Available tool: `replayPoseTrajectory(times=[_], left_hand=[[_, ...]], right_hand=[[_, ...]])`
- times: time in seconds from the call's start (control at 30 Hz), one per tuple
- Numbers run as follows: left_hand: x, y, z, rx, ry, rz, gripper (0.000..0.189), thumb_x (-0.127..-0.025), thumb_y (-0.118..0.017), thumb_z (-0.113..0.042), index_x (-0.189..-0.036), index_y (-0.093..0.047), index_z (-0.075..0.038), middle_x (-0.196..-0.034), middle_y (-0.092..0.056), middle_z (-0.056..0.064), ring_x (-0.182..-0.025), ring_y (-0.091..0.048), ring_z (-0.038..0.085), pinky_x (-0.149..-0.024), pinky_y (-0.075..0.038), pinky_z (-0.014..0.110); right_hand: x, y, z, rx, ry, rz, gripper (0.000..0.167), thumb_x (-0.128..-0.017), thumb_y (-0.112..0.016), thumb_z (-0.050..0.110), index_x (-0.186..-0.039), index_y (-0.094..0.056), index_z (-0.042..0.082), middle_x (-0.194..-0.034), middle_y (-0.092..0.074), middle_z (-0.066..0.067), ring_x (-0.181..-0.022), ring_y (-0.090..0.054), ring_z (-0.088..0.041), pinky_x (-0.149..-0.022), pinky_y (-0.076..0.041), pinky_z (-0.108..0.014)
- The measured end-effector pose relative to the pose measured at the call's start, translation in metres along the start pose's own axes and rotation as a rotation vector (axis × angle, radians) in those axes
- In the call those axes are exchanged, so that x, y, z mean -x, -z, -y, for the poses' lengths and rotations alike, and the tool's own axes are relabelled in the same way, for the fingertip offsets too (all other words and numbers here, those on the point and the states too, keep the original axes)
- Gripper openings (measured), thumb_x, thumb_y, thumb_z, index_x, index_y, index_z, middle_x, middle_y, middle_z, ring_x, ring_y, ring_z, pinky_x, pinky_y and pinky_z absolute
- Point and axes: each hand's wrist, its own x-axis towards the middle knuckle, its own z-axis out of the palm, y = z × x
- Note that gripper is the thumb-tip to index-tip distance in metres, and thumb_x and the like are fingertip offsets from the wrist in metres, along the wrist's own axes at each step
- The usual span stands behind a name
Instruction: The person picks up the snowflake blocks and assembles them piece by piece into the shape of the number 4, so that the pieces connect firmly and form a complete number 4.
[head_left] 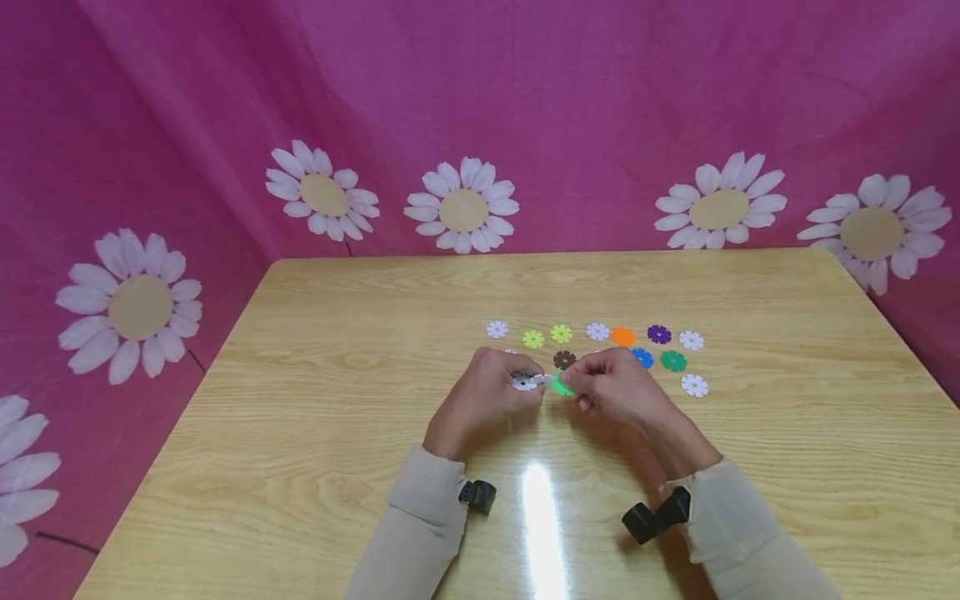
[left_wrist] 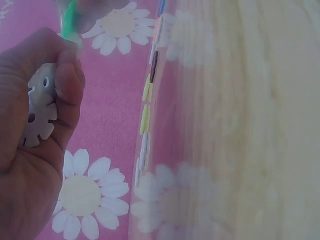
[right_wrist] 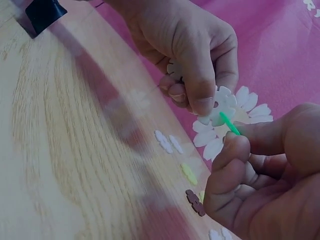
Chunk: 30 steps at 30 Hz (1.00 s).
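My left hand point(head_left: 487, 387) grips white notched discs point(left_wrist: 41, 117) that look linked, partly hidden by the curled fingers and palm. Facing it, my right hand point(head_left: 618, 387) pinches a bright green notched disc point(right_wrist: 230, 123) between thumb and fingertips. In the right wrist view the green disc is edge-on, its tip at the rim of a white disc point(right_wrist: 226, 100) that sticks out past the left thumb. Both hands are held close together, over the table's middle. Just beyond them lies a brown disc point(head_left: 564, 360).
Loose notched discs lie flat in rough rows on the wooden table point(head_left: 337, 358), among them a purple disc point(head_left: 659, 334), an orange disc point(head_left: 622, 336), a dark green disc point(head_left: 673, 361) and several white ones. A pink curtain point(head_left: 525, 100) with daisies hangs behind the table and at the left.
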Motion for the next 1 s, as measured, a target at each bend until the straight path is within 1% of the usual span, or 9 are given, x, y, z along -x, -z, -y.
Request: replayPoseTrajectory(times=[0.2, 0.47, 0.63, 0.77, 0.87, 1.0], left_hand=[[0.0004, 0.0016, -0.0029, -0.014, 0.032, 0.000, 0.008, -0.083, -0.073, -0.003, -0.087, -0.077, -0.008, -0.080, -0.069, -0.005, -0.067, -0.059, 0.005, -0.061, -0.049, 0.021], [0.0009, 0.0026, -0.0030, -0.032, 0.019, -0.001, 0.008, -0.083, -0.072, -0.004, -0.087, -0.078, -0.007, -0.079, -0.069, -0.006, -0.067, -0.059, 0.004, -0.061, -0.049, 0.021], [0.0027, 0.0020, -0.0025, -0.022, 0.024, 0.003, 0.007, -0.083, -0.072, -0.004, -0.087, -0.078, -0.006, -0.079, -0.068, -0.005, -0.068, -0.059, 0.004, -0.061, -0.048, 0.021], [0.0029, 0.0010, -0.0032, -0.013, 0.019, 0.012, 0.008, -0.084, -0.072, -0.003, -0.086, -0.078, -0.007, -0.078, -0.068, -0.007, -0.067, -0.058, 0.004, -0.061, -0.048, 0.021], [0.0010, 0.0003, -0.0041, -0.009, 0.013, 0.022, 0.008, -0.084, -0.072, -0.004, -0.086, -0.078, -0.008, -0.078, -0.068, -0.007, -0.066, -0.057, 0.004, -0.060, -0.048, 0.020], [-0.0004, 0.0009, -0.0056, 0.003, 0.036, 0.040, 0.007, -0.084, -0.073, -0.005, -0.086, -0.078, -0.009, -0.078, -0.067, -0.008, -0.066, -0.056, 0.005, -0.060, -0.047, 0.020]], right_hand=[[-0.0003, 0.0003, 0.0009, -0.011, 0.009, 0.010, 0.017, -0.098, -0.063, 0.008, -0.095, -0.071, -0.006, -0.067, -0.059, -0.006, -0.062, -0.054, -0.016, -0.054, -0.046, -0.025], [-0.0031, -0.0019, 0.0003, -0.049, 0.002, 0.016, 0.016, -0.097, -0.064, 0.006, -0.096, -0.070, -0.008, -0.068, -0.058, -0.005, -0.061, -0.055, -0.015, -0.054, -0.048, -0.025], [-0.0032, -0.0056, -0.0017, -0.080, -0.021, 0.012, 0.016, -0.098, -0.061, 0.004, -0.096, -0.070, -0.009, -0.072, -0.059, -0.007, -0.062, -0.054, -0.015, -0.055, -0.048, -0.025], [-0.0025, -0.0057, -0.0030, -0.100, -0.028, 0.023, 0.017, -0.098, -0.060, 0.004, -0.099, -0.070, -0.010, -0.075, -0.060, -0.009, -0.063, -0.054, -0.015, -0.056, -0.048, -0.025], [-0.0012, -0.0025, -0.0036, -0.092, -0.024, 0.027, 0.018, -0.099, -0.060, 0.005, -0.102, -0.070, -0.010, -0.073, -0.060, -0.008, -0.063, -0.055, -0.015, -0.056, -0.048, -0.026], [0.0009, 0.0010, -0.0034, -0.099, -0.016, 0.047, 0.019, -0.100, -0.060, 0.008, -0.103, -0.069, -0.009, -0.070, -0.060, -0.007, -0.062, -0.055, -0.016, -0.056, -0.049, -0.027]])
